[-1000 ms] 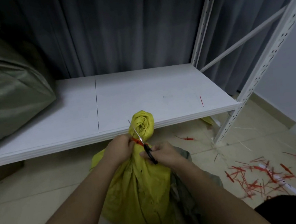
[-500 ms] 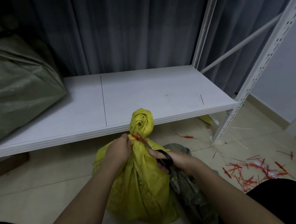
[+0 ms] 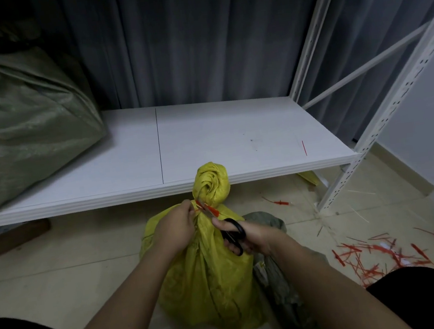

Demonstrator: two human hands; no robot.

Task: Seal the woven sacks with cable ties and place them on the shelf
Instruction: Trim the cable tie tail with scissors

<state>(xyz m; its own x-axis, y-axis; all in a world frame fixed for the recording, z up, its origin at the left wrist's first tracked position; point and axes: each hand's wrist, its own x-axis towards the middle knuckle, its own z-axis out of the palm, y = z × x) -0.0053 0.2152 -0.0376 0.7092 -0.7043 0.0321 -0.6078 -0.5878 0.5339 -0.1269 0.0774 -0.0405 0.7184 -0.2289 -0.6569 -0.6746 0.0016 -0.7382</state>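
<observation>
A yellow woven sack point(image 3: 209, 281) stands on the floor in front of me, its neck twisted into a knob. A red cable tie point(image 3: 211, 210) is cinched around the neck. My left hand point(image 3: 176, 229) pinches the neck and the tie from the left. My right hand point(image 3: 247, 236) grips black-handled scissors point(image 3: 233, 234), whose blades reach up-left to the tie. The white shelf point(image 3: 234, 140) lies just beyond the sack.
A large green woven sack point(image 3: 17, 127) fills the left end of the shelf. Another grey-green sack point(image 3: 280, 280) lies behind the yellow one. Red tie offcuts point(image 3: 371, 257) litter the floor at right. White shelf uprights point(image 3: 386, 114) stand at right, grey curtains behind.
My right hand has slid down and right along the scissors, so the black handles now show. The view has tilted down a little. The left hand stays on the neck.
</observation>
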